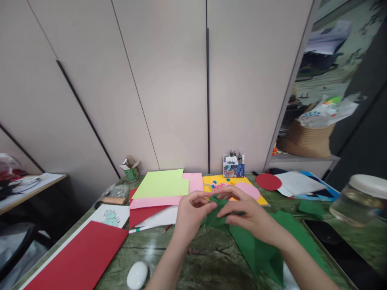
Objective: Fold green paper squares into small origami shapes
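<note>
Both hands meet over the middle of the table around a small piece of green paper. My left hand pinches the paper's upper left edge between thumb and fingers. From the other side, my right hand grips the same piece with bent fingers. A short dark strip shows between the right fingers; what it is I cannot make out. Beneath my right forearm lies a larger sheet of green paper with cut edges. Just beyond the hands, a yellow sheet carries a pink paper circle and small pink and blue pieces.
Light green paper lies on pink and red sheets at centre left. A red sheet and a white mouse are nearer. A marker box stands behind; a red circle, phone and lidded jar are right.
</note>
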Motion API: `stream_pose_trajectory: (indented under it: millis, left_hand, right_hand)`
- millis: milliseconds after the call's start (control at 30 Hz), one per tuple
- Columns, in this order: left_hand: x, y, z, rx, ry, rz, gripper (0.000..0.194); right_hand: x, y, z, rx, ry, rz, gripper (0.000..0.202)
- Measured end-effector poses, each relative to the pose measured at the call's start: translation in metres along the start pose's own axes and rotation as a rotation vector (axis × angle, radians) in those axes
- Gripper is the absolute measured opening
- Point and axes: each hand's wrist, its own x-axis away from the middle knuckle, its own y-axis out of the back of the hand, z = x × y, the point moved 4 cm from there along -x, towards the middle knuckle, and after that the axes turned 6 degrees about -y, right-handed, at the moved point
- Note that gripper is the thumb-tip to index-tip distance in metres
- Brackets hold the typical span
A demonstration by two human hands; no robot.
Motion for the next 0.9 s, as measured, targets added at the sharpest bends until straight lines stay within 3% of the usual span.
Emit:
stream_pose_trajectory:
  millis: [167, 567, 900]
  left_hand:
    - [0.003, -0.001, -0.003, -0.055, -0.014, -0.038, 0.018]
    - [0.005, -0.002, 0.004, 0.008, -0.030, -0.030, 0.020]
    - [0.005, -0.006, -0.004, 0.034, -0.056, -0.009, 0.027]
  right_hand:
    - [-0.001, -0.002, -0.003, -0.144, -0.047, 0.004, 0.008]
    - [-0.006, -0.013, -0.011, -0.162, -0.309, -0.234, 0.010]
    - [-0.004, -0.008, -0.019, -0.211, -0.315, -0.317, 0.012]
